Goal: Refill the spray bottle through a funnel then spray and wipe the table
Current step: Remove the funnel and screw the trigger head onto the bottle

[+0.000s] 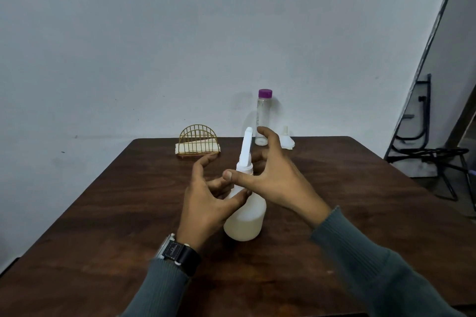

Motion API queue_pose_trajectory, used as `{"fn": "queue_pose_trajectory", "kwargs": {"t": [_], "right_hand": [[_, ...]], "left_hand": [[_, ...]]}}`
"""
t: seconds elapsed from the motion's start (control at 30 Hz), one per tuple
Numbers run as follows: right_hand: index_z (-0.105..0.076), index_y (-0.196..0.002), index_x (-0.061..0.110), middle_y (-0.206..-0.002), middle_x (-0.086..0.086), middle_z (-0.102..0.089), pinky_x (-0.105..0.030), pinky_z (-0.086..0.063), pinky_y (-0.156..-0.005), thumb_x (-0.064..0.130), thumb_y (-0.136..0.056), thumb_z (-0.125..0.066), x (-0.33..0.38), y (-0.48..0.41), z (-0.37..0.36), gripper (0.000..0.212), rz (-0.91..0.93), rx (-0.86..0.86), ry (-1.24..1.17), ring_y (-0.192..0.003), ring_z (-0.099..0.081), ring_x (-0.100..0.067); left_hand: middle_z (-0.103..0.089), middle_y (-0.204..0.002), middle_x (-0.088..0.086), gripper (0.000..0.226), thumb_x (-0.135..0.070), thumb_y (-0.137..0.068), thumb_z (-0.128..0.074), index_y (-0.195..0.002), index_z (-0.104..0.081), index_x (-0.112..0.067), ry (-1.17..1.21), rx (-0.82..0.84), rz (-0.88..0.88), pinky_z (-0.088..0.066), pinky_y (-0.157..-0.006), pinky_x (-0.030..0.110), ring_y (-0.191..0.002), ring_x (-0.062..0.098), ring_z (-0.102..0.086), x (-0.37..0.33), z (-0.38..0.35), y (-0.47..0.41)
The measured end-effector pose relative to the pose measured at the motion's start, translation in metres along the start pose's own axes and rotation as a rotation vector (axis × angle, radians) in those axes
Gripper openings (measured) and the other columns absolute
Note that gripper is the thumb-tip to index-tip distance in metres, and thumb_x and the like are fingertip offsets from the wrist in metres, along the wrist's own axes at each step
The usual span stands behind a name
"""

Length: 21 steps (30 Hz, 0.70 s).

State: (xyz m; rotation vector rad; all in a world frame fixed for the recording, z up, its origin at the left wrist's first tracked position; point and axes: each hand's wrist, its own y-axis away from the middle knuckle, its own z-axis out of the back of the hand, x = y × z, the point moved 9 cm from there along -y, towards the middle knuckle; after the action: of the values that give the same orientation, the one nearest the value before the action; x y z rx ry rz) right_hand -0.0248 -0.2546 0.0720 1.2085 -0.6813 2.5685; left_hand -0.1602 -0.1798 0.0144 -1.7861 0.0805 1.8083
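Observation:
A white spray bottle [244, 224] stands upright in the middle of the dark wooden table [116, 213], its white spray head [246, 152] on top. My left hand [206, 203] curves loosely around the bottle's shoulder with fingers spread and the thumb touching the front. My right hand [278, 180] is spread around the spray head, its thumb at the collar. A clear bottle with a purple cap [263, 118] stands at the table's far edge. Beside it to the right, a small white funnel [286, 140] is partly hidden by my right hand.
A gold wire napkin holder [198, 145] with white napkins stands at the far left of the table. A black metal frame [425, 152] stands on the floor to the right. A plain wall lies behind the table.

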Motion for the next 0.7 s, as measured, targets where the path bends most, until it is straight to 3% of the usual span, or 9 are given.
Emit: {"fn": "queue_pose_trajectory", "kwargs": {"t": [0.13,0.27,0.4,0.53,0.7], "right_hand": [[-0.017,-0.154,0.045,-0.111,0.010,-0.074,-0.046,-0.058,-0.098,0.028,-0.081,-0.086,-0.003,-0.001,0.002,0.102,0.013,0.006,-0.103,-0.104,-0.071,-0.007],[-0.027,-0.146,0.041,-0.097,0.010,-0.070,-0.043,-0.061,-0.088,0.043,-0.069,-0.093,0.002,-0.003,0.009,0.101,-0.003,-0.067,-0.033,-0.092,-0.071,-0.006],[-0.023,-0.148,0.041,-0.104,0.011,-0.069,-0.040,-0.058,-0.090,0.057,-0.068,-0.089,0.004,-0.002,0.004,0.105,-0.005,-0.058,0.008,-0.100,-0.068,-0.010],[-0.016,-0.157,0.041,-0.109,0.010,-0.074,-0.042,-0.056,-0.098,0.038,-0.079,-0.088,0.000,-0.004,0.005,0.106,-0.025,-0.024,-0.084,-0.101,-0.070,-0.006],[-0.014,-0.158,0.045,-0.109,0.007,-0.079,-0.049,-0.052,-0.106,0.013,-0.088,-0.079,-0.004,-0.010,-0.004,0.101,-0.012,0.051,-0.209,-0.107,-0.073,-0.012]], "left_hand": [[-0.079,-0.106,-0.004,0.094,-0.018,-0.067,-0.095,-0.140,-0.038,-0.034,-0.016,-0.004,-0.005,-0.054,-0.097,0.024,-0.105,0.000,-0.071,-0.002,-0.001,0.001],[-0.079,-0.107,-0.001,0.097,-0.021,-0.065,-0.096,-0.142,-0.038,-0.035,-0.024,-0.007,0.001,-0.054,-0.099,0.029,-0.107,0.004,-0.072,0.000,0.001,0.000],[-0.079,-0.101,-0.005,0.095,-0.020,-0.065,-0.096,-0.139,-0.039,-0.038,-0.035,-0.012,0.000,-0.055,-0.098,0.030,-0.104,0.002,-0.072,-0.001,0.001,0.001],[-0.079,-0.107,-0.004,0.097,-0.020,-0.066,-0.095,-0.142,-0.037,-0.035,-0.044,-0.001,0.007,-0.054,-0.101,0.032,-0.108,0.002,-0.071,0.001,0.001,0.000],[-0.078,-0.109,-0.010,0.097,-0.032,-0.069,-0.092,-0.144,-0.031,-0.039,-0.076,0.046,0.003,-0.054,-0.103,0.044,-0.111,0.006,-0.070,0.000,-0.002,0.001]]}}
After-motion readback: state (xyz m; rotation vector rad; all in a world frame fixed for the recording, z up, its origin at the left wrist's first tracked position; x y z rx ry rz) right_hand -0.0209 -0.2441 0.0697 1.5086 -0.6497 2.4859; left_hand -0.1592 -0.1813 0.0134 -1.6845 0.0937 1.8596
